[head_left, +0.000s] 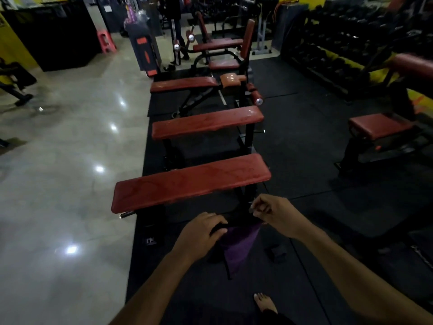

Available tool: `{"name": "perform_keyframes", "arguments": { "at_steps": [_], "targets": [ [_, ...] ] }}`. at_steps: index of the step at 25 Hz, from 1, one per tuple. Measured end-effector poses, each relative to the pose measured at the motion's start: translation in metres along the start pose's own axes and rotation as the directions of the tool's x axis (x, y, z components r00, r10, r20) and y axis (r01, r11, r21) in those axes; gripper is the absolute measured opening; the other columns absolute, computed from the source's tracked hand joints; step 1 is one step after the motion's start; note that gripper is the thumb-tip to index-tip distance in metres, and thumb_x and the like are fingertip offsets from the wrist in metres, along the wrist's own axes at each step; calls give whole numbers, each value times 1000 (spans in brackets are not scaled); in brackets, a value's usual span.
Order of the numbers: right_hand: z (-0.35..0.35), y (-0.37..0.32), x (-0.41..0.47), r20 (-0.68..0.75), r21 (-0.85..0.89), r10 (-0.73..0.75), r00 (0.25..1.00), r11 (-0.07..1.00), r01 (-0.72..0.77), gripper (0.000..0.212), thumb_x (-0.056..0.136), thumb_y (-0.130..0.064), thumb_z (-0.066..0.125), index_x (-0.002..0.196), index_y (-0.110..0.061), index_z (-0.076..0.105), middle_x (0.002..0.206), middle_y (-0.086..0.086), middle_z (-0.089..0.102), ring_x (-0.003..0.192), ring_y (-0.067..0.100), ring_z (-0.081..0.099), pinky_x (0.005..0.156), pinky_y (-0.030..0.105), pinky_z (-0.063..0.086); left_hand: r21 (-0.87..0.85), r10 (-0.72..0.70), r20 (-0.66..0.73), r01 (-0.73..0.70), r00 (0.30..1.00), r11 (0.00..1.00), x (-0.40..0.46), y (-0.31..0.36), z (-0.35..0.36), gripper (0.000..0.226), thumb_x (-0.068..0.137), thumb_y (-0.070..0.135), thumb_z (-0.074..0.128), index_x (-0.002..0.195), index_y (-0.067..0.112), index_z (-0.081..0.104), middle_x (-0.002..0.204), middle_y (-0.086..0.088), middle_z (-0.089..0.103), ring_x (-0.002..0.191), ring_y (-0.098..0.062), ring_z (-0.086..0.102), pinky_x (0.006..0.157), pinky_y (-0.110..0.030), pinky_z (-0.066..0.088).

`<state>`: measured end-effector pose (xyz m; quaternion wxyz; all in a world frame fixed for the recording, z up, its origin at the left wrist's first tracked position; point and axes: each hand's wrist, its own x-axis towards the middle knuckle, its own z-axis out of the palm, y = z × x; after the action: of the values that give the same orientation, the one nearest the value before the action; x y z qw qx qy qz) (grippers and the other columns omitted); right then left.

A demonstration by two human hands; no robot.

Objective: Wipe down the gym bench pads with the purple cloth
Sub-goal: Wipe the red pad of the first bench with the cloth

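Note:
A purple cloth (239,247) hangs stretched between my two hands, in front of me and below the nearest bench. My left hand (201,233) grips its left top edge with curled fingers. My right hand (271,213) pinches the right top corner. The nearest red bench pad (187,181) lies flat just beyond my hands, and the cloth is not touching it. A second red pad (206,121) and a third (182,83) stand in a row behind it.
Black rubber mats (304,160) cover the floor under the benches; shiny tiles (70,160) lie to the left. A dumbbell rack (339,50) lines the right wall. Another red seat (379,125) stands at right. A person's legs (177,43) show far back. My bare foot (266,303) is below.

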<state>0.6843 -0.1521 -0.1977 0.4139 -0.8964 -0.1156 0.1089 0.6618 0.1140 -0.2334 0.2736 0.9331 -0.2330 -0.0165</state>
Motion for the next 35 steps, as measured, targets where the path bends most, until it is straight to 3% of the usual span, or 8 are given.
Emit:
{"name": "perform_keyframes", "arguments": {
  "at_steps": [6,10,13,18,23,27,30,35],
  "targets": [
    [19,-14,-5,140,-172,-142,980,971,166,44,83,-32,77,119,-36,54,104,-22,60,86,-2,62,77,23,55,-101,-103,-115,91,988,991,-10,-11,-15,21,87,43,75,86,32,57,89,22,58,88,-3,53,76,-31,49],
    [20,-22,1,34,-4,-174,984,985,174,14,88,-14,73,99,-23,73,89,-16,71,83,-1,66,80,29,56,-315,-214,-137,162,967,935,-16,-15,-31,30,79,35,86,78,30,57,81,13,63,80,-8,60,72,-23,48],
    [13,-41,4,8,219,-144,990,966,139,8,92,-14,69,94,-22,70,89,-9,71,85,5,66,78,26,54,-581,-289,-32,218,957,784,-20,-15,-44,34,76,32,90,103,36,70,106,14,68,103,-1,61,89,-16,46],
    [-3,-64,14,51,549,-149,988,831,97,17,95,-18,65,112,-15,65,104,-7,70,98,8,66,82,23,54,-886,-220,103,190,970,422,-2,2,-56,28,90,12,75,117,7,71,123,-13,72,114,-25,68,101,-40,53],
    [1,-37,25,284,615,27,958,762,-204,31,93,-17,66,123,-8,65,122,7,70,114,26,66,99,44,53,-961,-339,1,95,941,259,44,1,-66,29,94,37,67,114,17,73,123,-7,71,114,-22,66,96,-34,54],
    [4,-37,65,85,773,225,971,600,-206,26,95,-22,64,116,-6,69,114,10,73,109,28,69,98,46,53,-922,-347,367,388,863,-11,43,-19,-24,45,96,50,55,126,20,73,138,-7,65,126,-22,63,94,-30,56],
    [6,-19,100,16,766,357,934,596,-241,26,91,-33,69,111,-16,72,109,5,75,106,28,70,99,51,52,-887,-309,433,462,847,23,55,-25,-1,45,99,27,64,139,8,61,138,-13,64,130,-28,61,110,-41,48],
    [38,35,127,328,745,307,893,498,-444,46,87,-34,72,131,-33,60,123,-4,70,114,21,66,101,50,50,-863,-482,446,505,754,-8,113,-65,5,34,99,18,64,133,15,63,127,-10,71,120,-27,67,109,-46,49]
  ]
}}
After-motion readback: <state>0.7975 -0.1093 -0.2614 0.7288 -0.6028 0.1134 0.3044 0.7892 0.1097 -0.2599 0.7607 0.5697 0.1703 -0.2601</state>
